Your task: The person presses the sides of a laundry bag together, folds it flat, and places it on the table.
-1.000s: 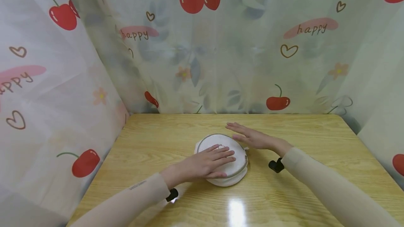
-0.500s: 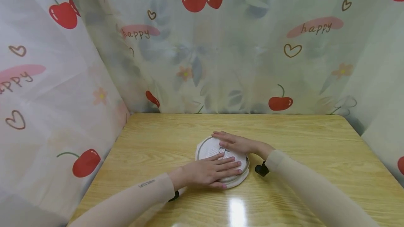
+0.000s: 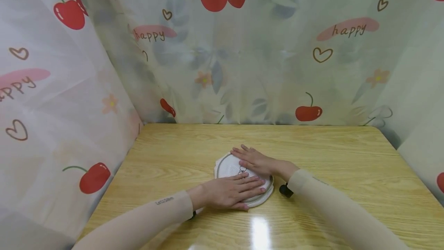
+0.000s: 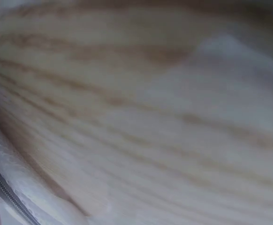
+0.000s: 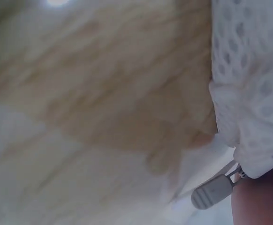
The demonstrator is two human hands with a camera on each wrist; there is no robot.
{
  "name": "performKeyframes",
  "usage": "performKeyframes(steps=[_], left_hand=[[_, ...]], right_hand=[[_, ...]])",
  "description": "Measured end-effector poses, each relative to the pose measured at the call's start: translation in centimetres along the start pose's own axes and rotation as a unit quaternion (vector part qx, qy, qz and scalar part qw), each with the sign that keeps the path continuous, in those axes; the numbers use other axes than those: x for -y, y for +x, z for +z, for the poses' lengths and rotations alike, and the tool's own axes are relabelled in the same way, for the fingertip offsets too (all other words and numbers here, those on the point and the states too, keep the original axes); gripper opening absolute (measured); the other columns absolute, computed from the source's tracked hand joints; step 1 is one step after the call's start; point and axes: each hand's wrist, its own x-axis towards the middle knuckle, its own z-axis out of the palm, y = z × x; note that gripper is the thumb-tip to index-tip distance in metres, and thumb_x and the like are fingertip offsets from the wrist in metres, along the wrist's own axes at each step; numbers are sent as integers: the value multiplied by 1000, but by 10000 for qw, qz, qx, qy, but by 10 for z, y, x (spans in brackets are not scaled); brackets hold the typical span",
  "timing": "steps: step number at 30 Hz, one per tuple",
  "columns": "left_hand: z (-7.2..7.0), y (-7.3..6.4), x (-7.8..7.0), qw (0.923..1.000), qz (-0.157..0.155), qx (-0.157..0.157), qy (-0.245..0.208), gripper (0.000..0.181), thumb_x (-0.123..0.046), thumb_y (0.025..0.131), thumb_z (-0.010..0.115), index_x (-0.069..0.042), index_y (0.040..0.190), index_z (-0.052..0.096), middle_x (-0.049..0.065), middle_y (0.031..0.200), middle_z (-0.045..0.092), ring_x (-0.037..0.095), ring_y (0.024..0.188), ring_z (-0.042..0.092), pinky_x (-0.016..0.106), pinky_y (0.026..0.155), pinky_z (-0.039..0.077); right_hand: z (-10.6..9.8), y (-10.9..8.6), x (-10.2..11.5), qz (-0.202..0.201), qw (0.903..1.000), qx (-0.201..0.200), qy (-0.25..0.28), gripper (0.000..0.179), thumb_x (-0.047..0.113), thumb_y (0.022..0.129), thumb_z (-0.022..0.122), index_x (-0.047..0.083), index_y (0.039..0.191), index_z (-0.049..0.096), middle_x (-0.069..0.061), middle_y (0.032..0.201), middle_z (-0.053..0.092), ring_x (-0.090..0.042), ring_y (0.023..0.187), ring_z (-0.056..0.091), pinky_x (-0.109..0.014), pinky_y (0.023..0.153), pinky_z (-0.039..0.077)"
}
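A round white mesh laundry bag [image 3: 226, 168] with a grey zipper round its edge lies flattened on the table. A small line drawing shows on its top. My left hand [image 3: 229, 192] rests on the near part of the bag, fingers straight and pointing right. Across its far right part lies my right hand [image 3: 258, 162], its fingers extended towards the left. In the left wrist view a stretch of the zipper [image 4: 7, 192] shows at the lower left corner. A grey zipper pull [image 5: 212, 191] hangs from the bag's edge in the right wrist view.
The bag sits on a wood-grain table [image 3: 347, 157]. Behind the table and at both sides hangs a pale curtain [image 3: 239, 68] printed with cherries and hearts. Dark wrist cameras, such as the right one [image 3: 286, 191], sit under the sleeves.
My right hand has moved left and down from beside the bag onto its top. The left hand has shifted slightly right and nearer. The bag looks flatter.
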Motion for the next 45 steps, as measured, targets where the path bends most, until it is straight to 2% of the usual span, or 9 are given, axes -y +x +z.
performKeyframes(steps=[8, 16, 23, 34, 45], left_hand=[[1, 2, 0, 9999, -29, 90, 80, 67, -47, 115, 22, -13, 168, -2, 6, 175, -2, 17, 160, -4, 37, 128, 0], [2, 4, 0, 9997, 54, 166, 162, 67, -46, 115, 21, -11, 168, 1, 8, 175, 0, 18, 161, -1, 35, 129, 4], [1, 4, -1, 9998, 46, 155, 146, 67, -47, 115, 21, -12, 168, 2, 6, 175, 2, 16, 161, 1, 34, 128, 4], [2, 5, -3, 9990, -6, 273, 346, 67, -48, 114, 18, -12, 168, -1, 6, 175, 0, 16, 160, 0, 35, 129, 4], [3, 4, -4, 9988, -85, 309, 369, 66, -48, 114, 15, -13, 168, -2, 4, 175, 0, 15, 160, -1, 35, 129, 5]], right_hand=[[0, 0, 2, 214, 9995, 221, -98, 57, 27, 116, 29, 8, 168, 13, -15, 173, 11, -44, 158, -1, -66, 123, 3], [5, 2, 1, 244, 9985, 348, -347, 58, 28, 116, 29, 7, 168, 11, -16, 174, 8, -44, 158, -3, -65, 124, 4], [5, 1, 2, 306, 9983, 357, -348, 58, 28, 116, 29, 9, 168, 10, -14, 174, 7, -43, 158, -4, -65, 124, 2], [9, 1, 0, 176, 9996, 237, -27, 60, 30, 116, 32, 6, 167, 11, -19, 173, 8, -48, 157, -4, -67, 122, -1], [7, 2, 3, 248, 9991, 287, -196, 59, 27, 116, 33, 7, 168, 12, -16, 174, 9, -46, 158, -1, -65, 124, 2]])
